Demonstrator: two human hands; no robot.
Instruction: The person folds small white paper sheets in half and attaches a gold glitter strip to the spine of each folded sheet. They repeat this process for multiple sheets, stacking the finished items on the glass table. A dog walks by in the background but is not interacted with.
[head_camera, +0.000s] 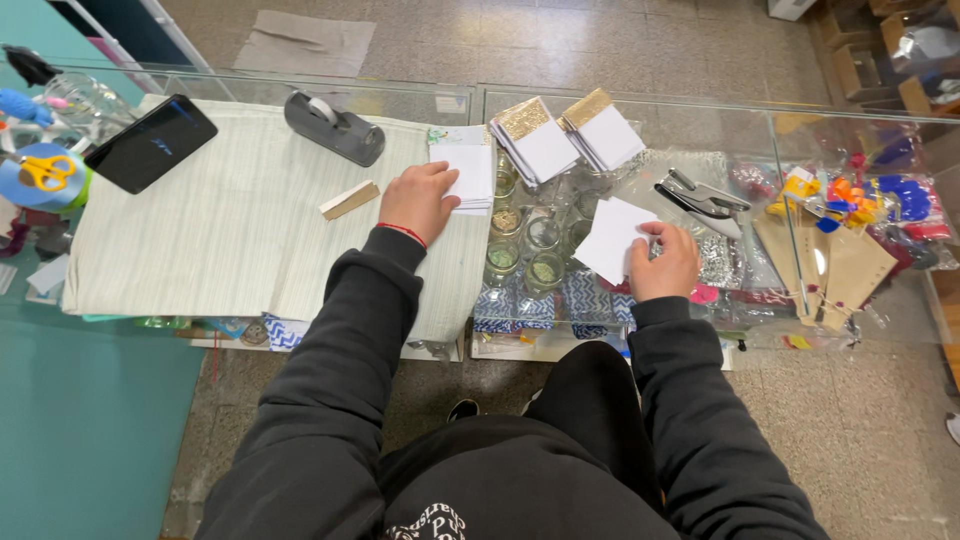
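With the left hand (418, 200) flat on the white paper stack (466, 170) and the right hand (662, 262) pinching a white card (612, 236), that card could probably slide off the smooth glass desk (880, 320).

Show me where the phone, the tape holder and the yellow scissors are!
phone (151, 142), head view, middle of its dark screen
tape holder (336, 128), head view, its grey body
scissors (45, 172), head view, the yellow handles
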